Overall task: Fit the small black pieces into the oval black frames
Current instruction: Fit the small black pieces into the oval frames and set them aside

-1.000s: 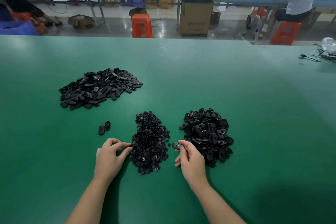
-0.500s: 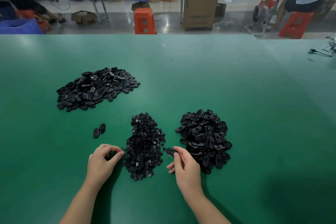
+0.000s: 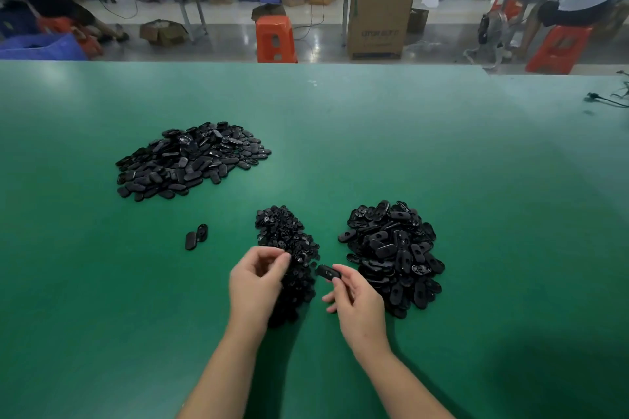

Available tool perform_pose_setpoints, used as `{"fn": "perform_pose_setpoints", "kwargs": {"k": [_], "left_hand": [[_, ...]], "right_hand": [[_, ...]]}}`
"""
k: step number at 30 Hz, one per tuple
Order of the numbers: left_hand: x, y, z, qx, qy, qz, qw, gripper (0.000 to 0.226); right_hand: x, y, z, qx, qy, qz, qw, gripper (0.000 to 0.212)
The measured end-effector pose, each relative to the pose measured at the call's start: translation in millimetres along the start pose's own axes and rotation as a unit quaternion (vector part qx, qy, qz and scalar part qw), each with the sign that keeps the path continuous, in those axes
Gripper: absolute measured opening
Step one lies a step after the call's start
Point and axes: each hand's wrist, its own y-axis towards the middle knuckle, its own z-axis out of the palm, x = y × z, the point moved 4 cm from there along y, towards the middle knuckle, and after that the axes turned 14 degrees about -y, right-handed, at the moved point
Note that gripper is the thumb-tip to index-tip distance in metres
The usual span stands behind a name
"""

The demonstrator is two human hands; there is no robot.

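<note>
On the green table [image 3: 442,153], the right hand [image 3: 354,303] pinches one oval black frame [image 3: 327,271] in a narrow grip, just left of the heap of frames [image 3: 391,255]. The left hand [image 3: 255,282] hovers over the near part of the pile of small black pieces [image 3: 282,235], its fingers curled together; whether that grip holds a piece cannot be told. A third heap [image 3: 190,160] lies far left, and two loose ovals [image 3: 196,237] sit left of the pieces.

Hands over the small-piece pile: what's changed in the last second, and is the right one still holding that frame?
The left hand has lifted off the table at the left edge of the small-piece pile and come in over it, fingertips pinched together; whether they hold a piece is unclear. The right hand still pinches the same oval frame. The frame pile, far pile and the two loose parts lie as before.
</note>
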Motion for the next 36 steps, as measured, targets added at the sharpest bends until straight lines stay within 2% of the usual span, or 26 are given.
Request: {"fn": "perform_pose_setpoints", "kwargs": {"k": [3, 7, 12, 17, 28, 36], "left_hand": [[13.4, -18.0, 21.4, 0.036, -0.087, -0.074, 0.993, 0.017], [13.2, -19.3, 26.6, 0.041, -0.136, -0.103, 0.985, 0.015], [6.2, -12.5, 24.5, 0.031, -0.153, -0.105, 0.982, 0.014], [6.7, -12.4, 26.2, 0.060, -0.143, -0.121, 0.980, 0.022], [19.6, -11.1, 32.6, 0.067, -0.158, -0.206, 0.963, 0.017], [16.2, -11.7, 33.8, 0.098, -0.147, -0.204, 0.963, 0.012]], "right_hand": [[-2.1, 1.5, 1.1, -0.007, -0.011, -0.007, 1.000, 0.023], [-4.9, 2.8, 0.7, -0.014, -0.015, -0.010, 1.000, 0.030], [-4.7, 2.4, 1.3, -0.019, -0.002, 0.001, 1.000, 0.026], [-2.5, 0.2, 1.1, -0.021, 0.009, 0.002, 1.000, 0.030], [0.4, -1.3, -1.3, -0.020, 0.000, 0.009, 1.000, 0.021], [-0.7, -1.1, -1.6, -0.019, -0.003, 0.004, 1.000, 0.024]]}}
